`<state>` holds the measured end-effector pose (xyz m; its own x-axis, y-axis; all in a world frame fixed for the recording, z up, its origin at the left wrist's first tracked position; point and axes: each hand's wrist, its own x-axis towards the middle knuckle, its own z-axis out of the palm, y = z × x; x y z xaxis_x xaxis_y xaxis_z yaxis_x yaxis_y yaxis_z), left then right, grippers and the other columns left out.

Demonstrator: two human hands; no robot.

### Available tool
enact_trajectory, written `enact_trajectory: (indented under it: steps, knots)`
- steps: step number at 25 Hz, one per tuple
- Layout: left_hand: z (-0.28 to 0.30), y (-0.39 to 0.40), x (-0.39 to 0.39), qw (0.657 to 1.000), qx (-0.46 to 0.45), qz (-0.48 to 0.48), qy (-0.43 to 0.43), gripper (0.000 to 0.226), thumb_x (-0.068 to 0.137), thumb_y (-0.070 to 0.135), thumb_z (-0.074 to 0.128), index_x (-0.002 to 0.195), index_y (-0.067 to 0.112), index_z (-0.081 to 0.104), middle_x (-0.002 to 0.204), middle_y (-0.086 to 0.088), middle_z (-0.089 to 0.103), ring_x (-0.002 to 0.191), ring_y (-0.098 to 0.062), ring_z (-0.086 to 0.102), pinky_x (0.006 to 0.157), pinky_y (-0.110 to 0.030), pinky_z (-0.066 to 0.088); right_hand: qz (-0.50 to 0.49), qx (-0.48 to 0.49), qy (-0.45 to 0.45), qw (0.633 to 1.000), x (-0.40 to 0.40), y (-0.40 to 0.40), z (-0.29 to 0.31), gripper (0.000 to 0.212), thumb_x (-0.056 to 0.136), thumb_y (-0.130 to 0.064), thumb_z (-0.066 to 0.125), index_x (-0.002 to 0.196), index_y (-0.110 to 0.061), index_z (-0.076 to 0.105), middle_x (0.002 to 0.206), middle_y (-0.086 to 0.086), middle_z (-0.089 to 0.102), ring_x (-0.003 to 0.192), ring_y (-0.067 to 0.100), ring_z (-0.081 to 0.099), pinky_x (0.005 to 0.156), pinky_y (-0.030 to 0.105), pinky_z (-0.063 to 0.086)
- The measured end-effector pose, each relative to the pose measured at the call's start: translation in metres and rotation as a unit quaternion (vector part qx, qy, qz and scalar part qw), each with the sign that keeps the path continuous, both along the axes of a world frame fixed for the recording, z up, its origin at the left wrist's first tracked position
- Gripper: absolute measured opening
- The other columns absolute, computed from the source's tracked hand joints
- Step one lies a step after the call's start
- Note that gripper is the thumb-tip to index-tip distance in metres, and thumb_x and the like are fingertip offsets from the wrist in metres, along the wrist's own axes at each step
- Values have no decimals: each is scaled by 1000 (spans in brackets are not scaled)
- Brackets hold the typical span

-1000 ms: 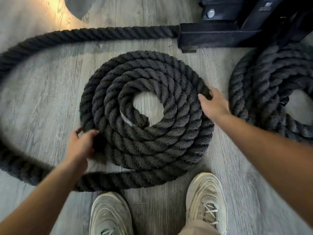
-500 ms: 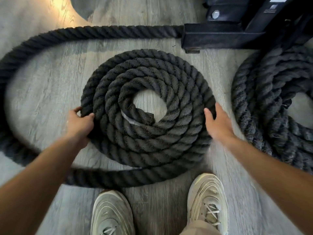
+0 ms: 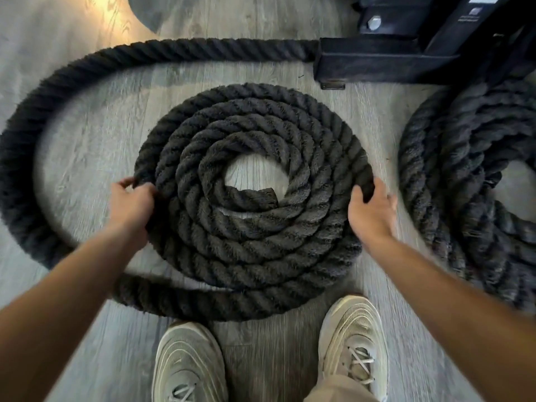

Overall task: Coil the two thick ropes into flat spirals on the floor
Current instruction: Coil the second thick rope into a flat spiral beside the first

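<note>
A thick black rope lies in a flat spiral of several turns on the grey wood floor, with a bare gap at its centre. Its loose tail sweeps from the spiral's near edge out to the left and round to the black frame at the back. My left hand grips the spiral's outer turn on the left side. At the right side my right hand curls its fingers over the outer turn. A second black rope coil, looser and partly stacked, sits at the far right, cut off by the frame edge.
A black metal frame base with a bolt stands at the back right, where the tail ends. My two pale sneakers stand just near the spiral's front edge. Bare floor shows between spiral and tail loop.
My left hand has slid up the spiral's left side, from the lower left to mid-height. My right hand has dropped from the upper right to the mid-right edge. The tail loop has drawn in closer.
</note>
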<state>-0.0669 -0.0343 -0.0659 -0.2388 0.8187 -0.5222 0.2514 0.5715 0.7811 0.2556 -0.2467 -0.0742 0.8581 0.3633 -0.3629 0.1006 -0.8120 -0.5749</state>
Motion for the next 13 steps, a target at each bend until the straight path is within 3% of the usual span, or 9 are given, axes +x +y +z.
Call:
enact_trajectory:
  steps: [2, 5, 8, 11, 13]
  knots:
    - [0, 36, 2, 996, -1, -78, 30, 60, 92, 22, 64, 146, 27, 38, 122, -9, 64, 94, -20, 66, 65, -29, 55, -18, 4, 34, 999, -25, -34, -4, 60, 100, -52, 45, 152, -25, 32, 143, 12, 42, 122, 38, 52, 86, 41, 46]
    - [-6, 59, -3, 977, 10, -182, 111, 58, 95, 26, 61, 148, 31, 39, 135, -8, 59, 115, -26, 61, 96, -40, 52, 19, 8, 57, 998, -31, -48, -6, 67, 101, -52, 43, 158, -23, 21, 155, 10, 39, 138, 35, 42, 105, 45, 41]
    - [-11, 41, -7, 970, 38, -189, 149, 56, 95, 26, 56, 147, 34, 37, 136, -7, 56, 117, -27, 57, 94, -38, 49, 41, -14, 64, 997, -6, -26, -5, 63, 103, -47, 41, 159, -25, 21, 157, 7, 38, 140, 33, 40, 111, 46, 38]
    - [-12, -5, -14, 982, 32, -138, 123, 63, 95, 21, 54, 150, 35, 28, 140, -11, 53, 121, -30, 55, 102, -49, 48, 69, -8, 60, 996, 39, 18, 5, 58, 100, -47, 50, 154, -29, 35, 151, 3, 47, 134, 30, 47, 109, 42, 40]
    - [-11, -45, -18, 989, -31, -105, 104, 68, 92, 21, 57, 147, 44, 22, 130, -8, 55, 112, -33, 59, 89, -60, 54, 73, -6, 42, 996, 69, 53, 19, 55, 94, -48, 61, 144, -26, 52, 141, 4, 58, 126, 29, 55, 104, 35, 44]
